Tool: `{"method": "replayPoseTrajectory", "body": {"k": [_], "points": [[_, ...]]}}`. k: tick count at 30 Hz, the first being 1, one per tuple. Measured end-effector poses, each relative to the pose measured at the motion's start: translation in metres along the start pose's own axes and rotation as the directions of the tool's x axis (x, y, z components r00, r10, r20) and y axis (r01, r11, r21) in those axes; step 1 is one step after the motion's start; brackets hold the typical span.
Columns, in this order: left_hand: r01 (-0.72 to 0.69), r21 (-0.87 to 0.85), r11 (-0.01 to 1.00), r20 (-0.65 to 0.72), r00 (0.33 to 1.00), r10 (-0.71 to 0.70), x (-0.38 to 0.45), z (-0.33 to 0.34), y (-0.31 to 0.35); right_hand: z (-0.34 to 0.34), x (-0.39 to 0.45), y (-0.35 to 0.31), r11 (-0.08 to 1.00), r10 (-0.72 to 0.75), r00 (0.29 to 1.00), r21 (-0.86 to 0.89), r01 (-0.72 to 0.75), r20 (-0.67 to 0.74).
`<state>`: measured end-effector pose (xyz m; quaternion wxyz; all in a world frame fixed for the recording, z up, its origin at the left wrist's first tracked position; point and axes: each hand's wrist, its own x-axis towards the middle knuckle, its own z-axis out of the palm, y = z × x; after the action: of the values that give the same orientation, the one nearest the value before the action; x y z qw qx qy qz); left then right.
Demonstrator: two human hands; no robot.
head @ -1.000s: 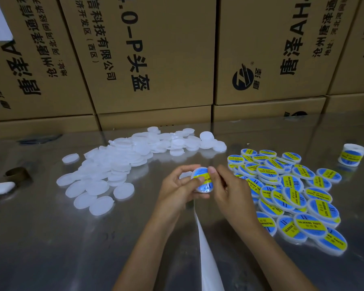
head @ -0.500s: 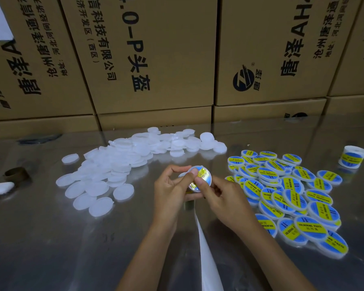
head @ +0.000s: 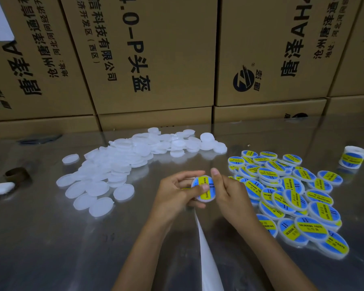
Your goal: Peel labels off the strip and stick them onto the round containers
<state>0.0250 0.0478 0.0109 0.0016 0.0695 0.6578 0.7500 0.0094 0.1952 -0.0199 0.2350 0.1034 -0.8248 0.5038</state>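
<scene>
A round white container (head: 204, 189) with a blue and yellow label on its face is held over the middle of the table. My left hand (head: 174, 192) grips it from the left, thumb across the label. My right hand (head: 229, 192) holds its right edge, forefinger raised over the top. The white backing strip (head: 206, 253) trails from under my hands down to the bottom edge. Several plain white containers (head: 118, 164) lie in a heap at the left. Several labelled containers (head: 292, 194) are piled at the right.
A roll of labels (head: 353, 157) stands at the far right. Large printed cardboard boxes (head: 156, 59) wall off the back of the shiny metal table (head: 51, 238). A brown tape ring (head: 17, 174) and a white object (head: 0, 188) sit at the left edge.
The container has turned so its labelled face points up at me, and my left thumb now lies across the label. Both hands stay in the same place.
</scene>
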Motion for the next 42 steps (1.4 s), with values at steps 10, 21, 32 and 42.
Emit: {"method": "replayPoseTrajectory", "body": {"k": [10, 21, 32, 42], "points": [[-0.116, -0.096, 0.989, -0.206, 0.974, 0.094, 0.001, 0.007, -0.003, 0.002, -0.003, 0.001, 0.985, -0.031, 0.995, -0.168, 0.047, 0.098], [-0.096, -0.049, 0.994, 0.062, 0.993, 0.099, 0.002, 0.002, -0.001, -0.003, -0.002, -0.002, 0.998, -0.024, 1.000, -0.064, 0.023, -0.011], [-0.069, -0.097, 0.993, -0.132, 0.990, 0.056, 0.002, 0.001, -0.002, 0.000, -0.003, -0.007, 0.988, 0.038, 0.987, 0.143, -0.061, 0.154], [-0.066, -0.029, 0.997, -0.150, 0.987, 0.061, 0.001, 0.003, 0.000, 0.004, -0.005, -0.010, 0.982, 0.074, 0.972, 0.154, -0.110, 0.224]]}}
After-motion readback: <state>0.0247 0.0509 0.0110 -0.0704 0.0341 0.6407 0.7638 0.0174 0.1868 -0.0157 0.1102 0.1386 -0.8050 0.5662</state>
